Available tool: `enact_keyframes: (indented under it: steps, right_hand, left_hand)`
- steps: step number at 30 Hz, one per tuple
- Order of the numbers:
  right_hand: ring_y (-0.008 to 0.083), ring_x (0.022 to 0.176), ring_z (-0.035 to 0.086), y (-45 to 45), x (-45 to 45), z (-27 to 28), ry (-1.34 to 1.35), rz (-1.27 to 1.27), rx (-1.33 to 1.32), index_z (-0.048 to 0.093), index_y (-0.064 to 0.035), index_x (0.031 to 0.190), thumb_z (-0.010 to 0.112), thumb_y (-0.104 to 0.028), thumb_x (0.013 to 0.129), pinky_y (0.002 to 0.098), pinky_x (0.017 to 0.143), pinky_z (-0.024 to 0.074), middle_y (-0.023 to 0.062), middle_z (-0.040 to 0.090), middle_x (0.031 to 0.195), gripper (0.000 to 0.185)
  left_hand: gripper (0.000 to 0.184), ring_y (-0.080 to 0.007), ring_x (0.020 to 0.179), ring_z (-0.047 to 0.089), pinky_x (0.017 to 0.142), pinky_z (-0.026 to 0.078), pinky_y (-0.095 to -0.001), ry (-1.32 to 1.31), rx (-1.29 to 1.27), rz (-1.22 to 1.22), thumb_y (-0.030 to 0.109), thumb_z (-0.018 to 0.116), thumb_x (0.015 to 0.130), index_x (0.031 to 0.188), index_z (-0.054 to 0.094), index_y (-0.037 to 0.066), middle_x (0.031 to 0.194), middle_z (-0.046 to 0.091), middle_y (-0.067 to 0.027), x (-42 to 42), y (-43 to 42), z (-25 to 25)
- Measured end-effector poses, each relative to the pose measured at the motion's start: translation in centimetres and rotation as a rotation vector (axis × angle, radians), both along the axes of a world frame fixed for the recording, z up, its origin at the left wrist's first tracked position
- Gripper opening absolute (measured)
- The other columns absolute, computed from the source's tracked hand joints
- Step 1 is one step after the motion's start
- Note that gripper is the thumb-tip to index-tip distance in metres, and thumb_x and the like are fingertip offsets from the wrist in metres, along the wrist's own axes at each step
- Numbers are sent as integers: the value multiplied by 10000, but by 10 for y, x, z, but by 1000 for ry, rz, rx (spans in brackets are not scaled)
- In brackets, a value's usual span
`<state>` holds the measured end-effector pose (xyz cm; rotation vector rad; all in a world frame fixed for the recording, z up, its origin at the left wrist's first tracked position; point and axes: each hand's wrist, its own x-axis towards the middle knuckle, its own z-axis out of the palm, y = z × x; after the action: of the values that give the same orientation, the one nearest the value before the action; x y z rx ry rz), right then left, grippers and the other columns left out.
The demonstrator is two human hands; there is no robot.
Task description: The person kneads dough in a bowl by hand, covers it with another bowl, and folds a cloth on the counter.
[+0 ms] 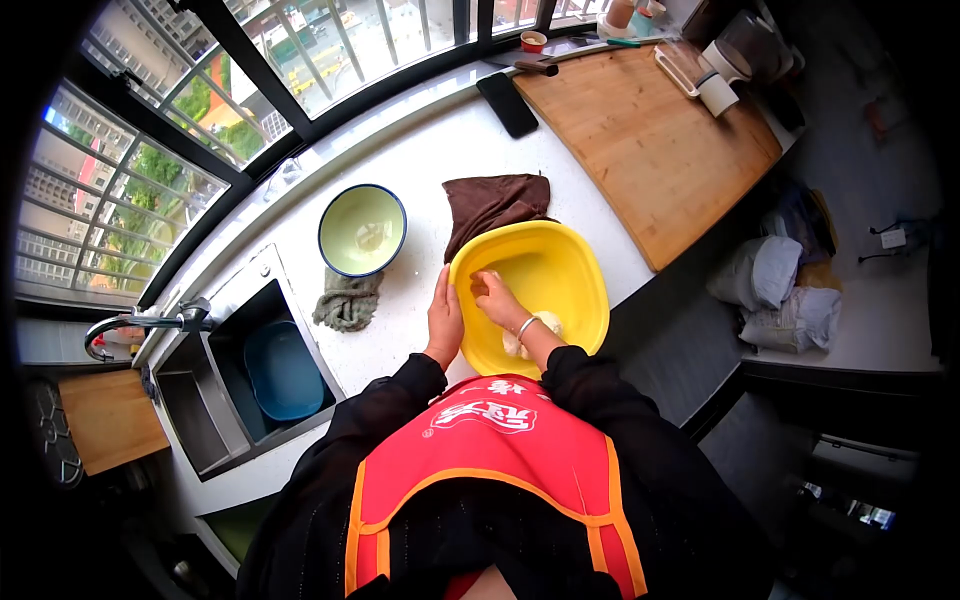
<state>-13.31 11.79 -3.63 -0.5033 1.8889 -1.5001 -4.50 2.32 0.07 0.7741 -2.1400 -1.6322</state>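
Observation:
A yellow plastic basin (575, 262) stands at the counter's front edge, close to the apron. My left hand (445, 318) lies against its outer left side, with fingers stretched out along the wall. Inside the basin, my right hand (498, 302) has its fingers curled near the left inner wall; whether anything is between them is hidden. A pale lump of dough (547, 321) lies at the bottom, partly covered by my right wrist, which wears a bracelet (526, 326).
Behind the basin lies a brown cloth (490, 205). A pale green bowl (362, 230) touches a grey-green rag (347, 302). The sink at left holds a blue tub (285, 372). A black phone (507, 105) and a wooden board (650, 140) are at the back right.

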Motion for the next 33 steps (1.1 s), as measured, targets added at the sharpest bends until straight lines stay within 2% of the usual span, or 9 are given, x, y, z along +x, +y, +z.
enact_keyframes:
  steps: [8, 12, 14, 16, 20, 23, 27, 30, 33]
  right_hand:
    - [269, 1151, 452, 1, -12, 11, 146, 0, 22, 464, 34, 1198, 455, 61, 731, 311, 983, 357, 159, 467, 1181, 468]
    - [296, 1054, 525, 13, -17, 15, 143, 440, 202, 452, 29, 1212, 440, 67, 730, 320, 948, 392, 168, 446, 1213, 484]
    - [294, 997, 558, 22, -31, 11, 142, 310, 164, 445, 25, 1221, 437, 56, 736, 328, 927, 410, 172, 441, 1228, 485]
    - [277, 1080, 515, 26, -43, 7, 196, -367, 194, 441, 29, 1224, 453, 41, 738, 324, 954, 385, 181, 435, 1248, 486]
    - [263, 1157, 454, 14, -25, -17, 222, -351, 139, 435, 38, 1227, 465, 42, 731, 318, 979, 359, 189, 428, 1259, 497]
    - [286, 1215, 389, 5, -12, -12, 235, 144, 149, 430, 42, 1235, 469, 56, 719, 315, 1021, 308, 192, 423, 1258, 517]
    - [298, 1223, 383, 14, -23, 4, 128, 12, 76, 444, 37, 1228, 477, 47, 717, 314, 1031, 297, 192, 429, 1260, 512]
    - [299, 1203, 405, 9, -19, 0, 296, -30, 2, 460, 27, 1222, 476, 46, 717, 317, 1028, 303, 186, 455, 1232, 506]
    - [291, 1209, 395, 11, -14, 6, 250, 162, 52, 454, 37, 1231, 473, 51, 718, 316, 1037, 290, 175, 429, 1262, 514]
  left_hand:
    - [403, -304, 1139, 505, 932, 405, -335, 7, -25, 2, 215, 329, 966, 1349, 354, 93, 1268, 489, -182, 0, -1, -7]
    - [401, -333, 1093, 531, 909, 424, -347, -15, -20, -4, 226, 333, 964, 1350, 358, 120, 1235, 511, -195, 0, -2, -4]
    - [401, -339, 1085, 534, 903, 428, -349, -9, -46, -3, 228, 334, 964, 1350, 357, 124, 1226, 517, -197, 0, -1, -5]
    - [401, -345, 1077, 538, 897, 433, -352, -6, -75, 8, 230, 334, 963, 1351, 357, 128, 1217, 522, -199, 0, -2, -5]
    - [405, -345, 1081, 535, 898, 432, -354, -13, -75, -4, 232, 334, 963, 1352, 352, 121, 1224, 518, -198, -2, 0, -8]
    - [405, -344, 1081, 535, 900, 431, -353, 1, -57, -4, 231, 334, 963, 1351, 351, 116, 1226, 516, -198, -1, -2, -6]
    - [405, -340, 1080, 537, 894, 433, -349, -12, -81, -2, 225, 336, 963, 1352, 349, 113, 1222, 518, -201, -1, -2, -7]
    - [406, -338, 1082, 537, 888, 434, -348, 6, -84, -7, 219, 341, 961, 1352, 348, 109, 1218, 519, -205, -1, -2, -5]
    - [407, -337, 1083, 537, 886, 435, -350, 15, -67, -20, 213, 349, 959, 1351, 347, 103, 1216, 519, -208, -1, -3, -7]
